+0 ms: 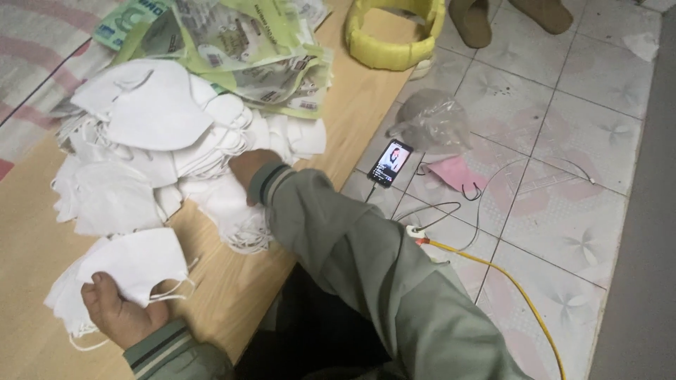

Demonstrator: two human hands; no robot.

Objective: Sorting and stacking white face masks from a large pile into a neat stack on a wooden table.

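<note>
Left hand: the left hand point(116, 313), at the near edge of the wooden board point(232, 281), is closed round a stack of white face masks point(130, 264), thumb on top; ear loops hang off the stack's right side.
Right hand: the right hand point(250, 169) reaches across the body into the loose mask pile point(162, 155); fingers are buried under masks, so whether it has one in its grasp cannot be told.
Key relation: the pile lies beyond and to the right of the held stack, mid-board; the right hand is already in it, the left well apart.
Far edge: green-printed empty packets point(260, 49) lie heaped at the board's far side.
Containers: a yellow basket point(391, 49) at the far right corner; its contents are not visible.
Floor, right: a phone point(391, 163), a clear plastic bag point(433, 119), a pink mask point(458, 174), a yellow cable point(507, 281).
</note>
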